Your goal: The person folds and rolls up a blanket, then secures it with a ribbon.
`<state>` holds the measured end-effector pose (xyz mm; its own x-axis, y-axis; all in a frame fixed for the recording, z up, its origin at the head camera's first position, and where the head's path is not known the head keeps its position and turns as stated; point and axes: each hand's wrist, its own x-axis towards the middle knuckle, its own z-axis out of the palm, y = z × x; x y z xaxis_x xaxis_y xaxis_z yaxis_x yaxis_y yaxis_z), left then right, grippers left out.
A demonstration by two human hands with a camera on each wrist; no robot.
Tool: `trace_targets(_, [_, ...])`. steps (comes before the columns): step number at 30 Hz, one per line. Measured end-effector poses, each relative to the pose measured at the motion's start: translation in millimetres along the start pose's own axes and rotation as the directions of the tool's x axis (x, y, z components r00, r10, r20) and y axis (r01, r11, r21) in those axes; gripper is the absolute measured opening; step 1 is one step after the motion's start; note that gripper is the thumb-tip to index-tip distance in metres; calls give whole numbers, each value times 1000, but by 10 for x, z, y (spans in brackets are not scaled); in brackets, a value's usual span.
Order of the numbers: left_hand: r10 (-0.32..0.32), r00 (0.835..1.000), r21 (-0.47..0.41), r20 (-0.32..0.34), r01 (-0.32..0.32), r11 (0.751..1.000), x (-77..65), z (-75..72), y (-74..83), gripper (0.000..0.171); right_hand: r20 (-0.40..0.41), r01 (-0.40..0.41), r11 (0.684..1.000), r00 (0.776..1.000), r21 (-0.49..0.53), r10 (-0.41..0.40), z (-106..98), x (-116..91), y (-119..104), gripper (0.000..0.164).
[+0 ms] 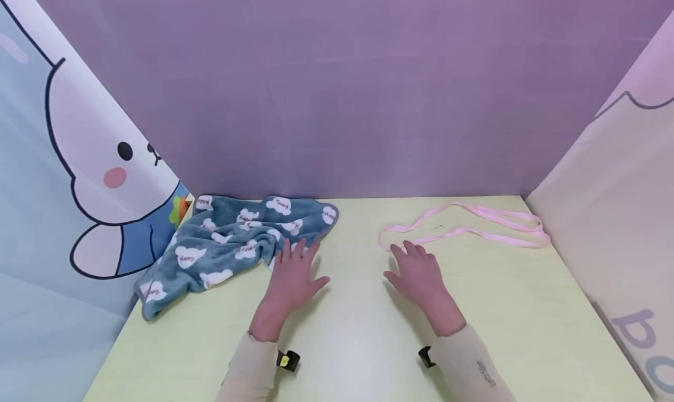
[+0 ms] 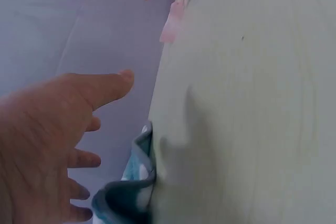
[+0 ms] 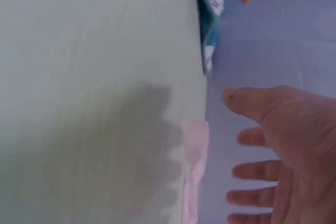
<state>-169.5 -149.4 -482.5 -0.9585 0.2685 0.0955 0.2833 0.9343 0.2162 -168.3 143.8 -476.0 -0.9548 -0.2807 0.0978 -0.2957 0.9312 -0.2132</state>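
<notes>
My left hand point(image 1: 295, 279) hovers over the table with its fingers spread, its fingertips overlapping the near right edge of a blue-grey fleece cloth point(image 1: 226, 244) in the head view. White bear-head shapes with lettering cover the cloth, which lies rumpled at the back left. My right hand point(image 1: 419, 276) is also spread, holding nothing, just in front of a pink ribbon point(image 1: 495, 236). The ribbon lies in a long loose loop at the back right. In the right wrist view, the thumb and fingers point(image 3: 254, 169) stand apart from the ribbon point(image 3: 195, 156).
A pale yellow-green table point(image 1: 353, 332) carries both items. Behind it hangs a purple cloth wall point(image 1: 358, 86). A rabbit-printed panel point(image 1: 105, 156) stands at the left, a pale panel point(image 1: 621, 203) at the right. Black wrist cameras sit by both sleeves.
</notes>
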Motion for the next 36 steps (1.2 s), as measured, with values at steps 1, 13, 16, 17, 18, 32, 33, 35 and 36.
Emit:
trace_targets(1, [9, 1000, -6, -5, -9, 1000, -7, -24, -33, 77, 3, 18, 1000, 1000, -13, -18, 5, 60, -7, 62])
trace_targets(13, [62, 991, -94, -118, -73, 993, -164, -215, -511, 43, 137, 178, 969, 978, -174, -155, 359, 707, 298, 14])
trace_targets(16, [46, 992, -120, -117, -60, 991, -218, -231, -652, 39, 166, 124, 976, 982, -178, -95, 324, 709, 456, 13])
trace_targets(17, [40, 993, -126, -114, -54, 991, -236, -230, -705, 39, 171, 102, 980, 983, -173, -72, 300, 699, 517, 14])
trace_targets(18, [30, 993, -136, -110, -45, 990, -255, -228, -759, 38, 174, 83, 981, 983, -175, -52, 279, 689, 586, 15])
trace_targets(32, [-141, 988, -202, -57, 127, 971, -488, -399, -1294, 35, 100, -45, 985, 993, -165, 62, -56, 513, 1327, 27])
trace_targets(33, [-151, 987, -191, -52, 139, 972, -493, -420, -1312, 35, 78, -33, 986, 996, -160, 46, -67, 540, 1288, 27])
trace_targets(35, [-165, 985, -147, -56, 155, 977, -502, -444, -1351, 34, 21, 17, 987, 1000, -157, -14, -55, 626, 1143, 27])
trace_targets(36, [-167, 984, -121, -58, 159, 980, -507, -449, -1375, 33, -8, 46, 986, 999, -160, -48, -41, 680, 1023, 25])
